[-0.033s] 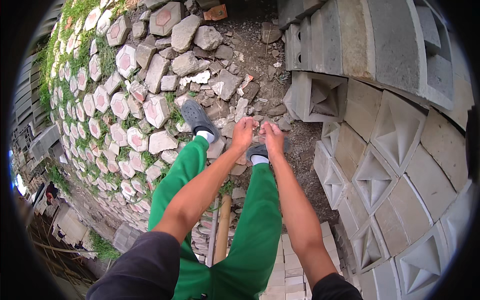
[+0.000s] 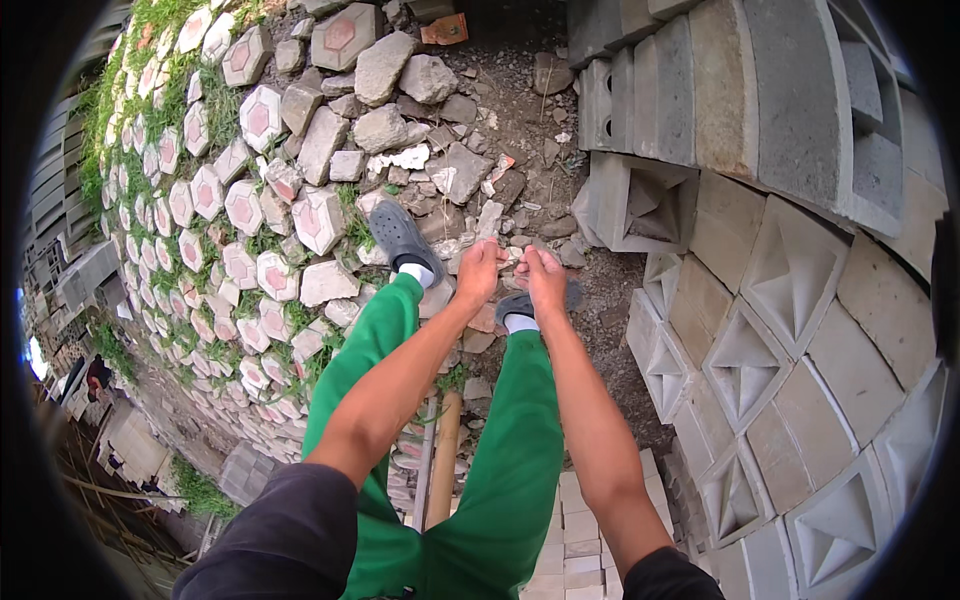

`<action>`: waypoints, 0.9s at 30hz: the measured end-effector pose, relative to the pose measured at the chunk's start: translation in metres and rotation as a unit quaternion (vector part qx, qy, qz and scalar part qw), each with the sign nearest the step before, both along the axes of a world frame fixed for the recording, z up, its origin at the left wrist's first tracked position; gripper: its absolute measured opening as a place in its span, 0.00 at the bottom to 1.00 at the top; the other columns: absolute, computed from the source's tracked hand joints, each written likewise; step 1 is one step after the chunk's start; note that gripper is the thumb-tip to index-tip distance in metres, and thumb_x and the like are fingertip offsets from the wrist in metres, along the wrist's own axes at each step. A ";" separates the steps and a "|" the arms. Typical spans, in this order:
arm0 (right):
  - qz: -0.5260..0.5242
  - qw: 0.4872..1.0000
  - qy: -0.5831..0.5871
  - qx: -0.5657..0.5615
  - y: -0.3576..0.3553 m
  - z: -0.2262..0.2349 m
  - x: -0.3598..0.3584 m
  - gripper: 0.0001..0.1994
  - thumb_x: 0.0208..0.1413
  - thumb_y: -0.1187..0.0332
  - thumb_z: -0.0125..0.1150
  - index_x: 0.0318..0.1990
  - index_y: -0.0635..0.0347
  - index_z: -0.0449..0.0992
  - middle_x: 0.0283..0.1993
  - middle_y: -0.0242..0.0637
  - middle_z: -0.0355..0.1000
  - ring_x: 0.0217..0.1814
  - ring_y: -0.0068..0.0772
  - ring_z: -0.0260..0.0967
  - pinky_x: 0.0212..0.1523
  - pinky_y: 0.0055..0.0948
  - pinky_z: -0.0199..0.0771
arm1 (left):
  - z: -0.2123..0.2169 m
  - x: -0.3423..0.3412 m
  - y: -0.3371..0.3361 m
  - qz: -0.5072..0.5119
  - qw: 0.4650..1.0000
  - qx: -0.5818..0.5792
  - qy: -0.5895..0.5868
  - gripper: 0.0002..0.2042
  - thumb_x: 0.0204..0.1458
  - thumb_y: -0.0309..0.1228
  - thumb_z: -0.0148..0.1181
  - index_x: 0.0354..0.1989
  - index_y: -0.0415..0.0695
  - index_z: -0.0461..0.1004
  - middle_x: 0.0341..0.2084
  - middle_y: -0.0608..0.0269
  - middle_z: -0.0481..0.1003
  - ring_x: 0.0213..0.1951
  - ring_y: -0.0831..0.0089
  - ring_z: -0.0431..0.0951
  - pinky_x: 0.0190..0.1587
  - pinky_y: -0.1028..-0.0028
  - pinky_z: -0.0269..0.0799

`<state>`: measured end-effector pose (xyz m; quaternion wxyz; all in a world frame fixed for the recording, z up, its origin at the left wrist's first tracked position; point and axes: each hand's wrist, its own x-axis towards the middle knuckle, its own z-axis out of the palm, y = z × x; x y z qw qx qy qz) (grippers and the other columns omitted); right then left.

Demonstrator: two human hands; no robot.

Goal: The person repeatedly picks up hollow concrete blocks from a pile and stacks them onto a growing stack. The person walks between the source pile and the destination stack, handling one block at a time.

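Observation:
My left hand (image 2: 480, 268) and my right hand (image 2: 545, 275) reach forward side by side, almost touching. Both have their fingers curled in, and I see nothing in them. They hover over broken stone rubble (image 2: 455, 170) just ahead of my feet. My left grey shoe (image 2: 398, 235) stands on the rubble to the left of the hands. Under my right hand, my right grey shoe (image 2: 520, 303) is partly hidden. My green trousers (image 2: 520, 450) fill the lower middle.
Hexagonal pavers with pink centres (image 2: 240, 210) lie among grass on the left. Grey concrete blocks with pyramid-shaped recesses (image 2: 760, 350) are stacked on the right. A wooden handle (image 2: 445, 450) lies between my legs, above a pile of pale bricks (image 2: 585, 530).

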<state>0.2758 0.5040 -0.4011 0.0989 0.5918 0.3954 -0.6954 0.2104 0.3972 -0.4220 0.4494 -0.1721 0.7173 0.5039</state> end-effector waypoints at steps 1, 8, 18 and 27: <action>0.018 1.000 0.006 -0.005 -0.012 0.009 -0.017 0.16 0.60 0.55 0.53 0.29 0.58 0.72 0.25 0.29 0.69 0.28 0.21 0.68 0.31 0.22 0.71 | 0.005 -0.012 -0.025 0.019 1.000 -0.020 -0.008 0.19 0.61 0.43 0.45 0.28 0.40 0.71 0.26 0.63 0.73 0.29 0.79 0.70 0.32 0.76 0.67; 0.205 0.977 0.061 0.012 -0.101 0.069 -0.127 0.21 0.60 0.55 0.53 0.20 0.61 0.68 0.18 0.30 0.65 0.15 0.20 0.61 0.20 0.23 0.63 | 0.080 -0.053 -0.103 0.187 0.980 -0.067 -0.032 0.29 0.61 0.52 0.41 0.17 0.39 0.68 0.13 0.68 0.65 0.19 0.78 0.63 0.25 0.74 0.60; 0.387 0.915 0.078 0.079 -0.175 0.179 -0.165 0.09 0.55 0.67 0.60 0.34 0.63 0.70 0.29 0.30 0.70 0.27 0.18 0.66 0.26 0.20 0.67 | 0.232 -0.096 -0.185 0.260 0.965 0.036 -0.020 0.07 0.54 0.29 0.52 0.33 0.37 0.72 0.26 0.63 0.74 0.29 0.77 0.73 0.33 0.75 0.71; 0.457 0.887 0.036 0.059 -0.218 0.322 -0.175 0.13 0.47 0.65 0.69 0.30 0.62 0.71 0.26 0.30 0.71 0.26 0.18 0.65 0.28 0.20 0.67 | 0.339 -0.101 -0.271 0.310 0.951 -0.006 0.001 0.13 0.41 0.32 0.69 0.28 0.37 0.74 0.26 0.59 0.76 0.28 0.75 0.75 0.31 0.73 0.72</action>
